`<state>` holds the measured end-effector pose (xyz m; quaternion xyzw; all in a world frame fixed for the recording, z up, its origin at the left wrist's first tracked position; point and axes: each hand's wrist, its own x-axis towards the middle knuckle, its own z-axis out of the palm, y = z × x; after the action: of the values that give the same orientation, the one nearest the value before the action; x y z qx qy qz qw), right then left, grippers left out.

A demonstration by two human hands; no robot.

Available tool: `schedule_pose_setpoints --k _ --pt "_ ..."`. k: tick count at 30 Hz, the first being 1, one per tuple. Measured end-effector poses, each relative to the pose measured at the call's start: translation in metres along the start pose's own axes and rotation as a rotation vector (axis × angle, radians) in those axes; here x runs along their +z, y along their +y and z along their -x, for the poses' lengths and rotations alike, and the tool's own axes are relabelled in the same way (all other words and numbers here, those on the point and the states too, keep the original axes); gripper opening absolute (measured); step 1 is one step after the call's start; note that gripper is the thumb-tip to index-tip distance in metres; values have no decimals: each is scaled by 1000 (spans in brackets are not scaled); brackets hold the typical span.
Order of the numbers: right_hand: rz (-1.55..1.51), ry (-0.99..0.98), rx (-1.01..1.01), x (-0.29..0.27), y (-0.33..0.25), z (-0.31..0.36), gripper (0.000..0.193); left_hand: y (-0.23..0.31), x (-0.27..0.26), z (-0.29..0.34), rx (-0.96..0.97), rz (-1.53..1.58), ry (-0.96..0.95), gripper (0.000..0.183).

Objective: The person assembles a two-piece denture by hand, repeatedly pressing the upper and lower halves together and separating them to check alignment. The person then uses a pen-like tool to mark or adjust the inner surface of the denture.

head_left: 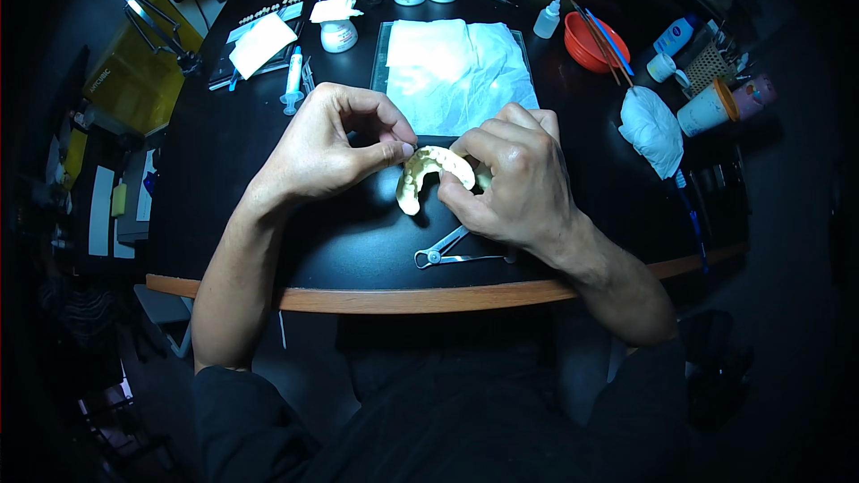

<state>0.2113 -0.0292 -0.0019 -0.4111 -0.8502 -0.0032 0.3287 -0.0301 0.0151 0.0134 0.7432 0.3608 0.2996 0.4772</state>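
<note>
a black-topped desk (224, 139) with a wooden front edge was seen spread beneath everything. across its middle, white sheets (461, 76) were laid over a flat plate (382, 58). the right hand (519, 174) was held in front of them, its thumb and bent fingers closed on the right side of a pale, horseshoe-shaped dental cast. the left hand (331, 143) was brought in from the other side, thumb and forefinger drawn close together at the cast's upper left; whether anything small was pinched there could not be made out. to the far right, a white wad (651, 130) was placed near a red bowl (586, 54), across which thin sticks (608, 46) were leaned. the cast (436, 159) was held between the two hands, near the front of the desk. below it, a metal caliper (436, 256) was left spread, partly covered by the right hand. beyond the left hand, a syringe (293, 80) was laid.
</note>
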Motion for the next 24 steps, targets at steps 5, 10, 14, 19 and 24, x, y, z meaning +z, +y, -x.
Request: schedule_pose_setpoints --k 5,10,14,19,24 --pt "-10 22 11 2 2 1 20 -7 11 -2 43 -11 43 4" --pt "-24 6 52 -1 1 0 21 -12 19 -2 55 -41 82 10" --pt "-26 3 69 -1 1 1 22 -5 33 -3 110 -162 220 29" --pt "-65 31 100 -2 2 0 22 -7 40 -3 152 -276 292 33" --pt "-121 44 140 -5 3 -3 24 -15 39 -6 312 -206 343 33"
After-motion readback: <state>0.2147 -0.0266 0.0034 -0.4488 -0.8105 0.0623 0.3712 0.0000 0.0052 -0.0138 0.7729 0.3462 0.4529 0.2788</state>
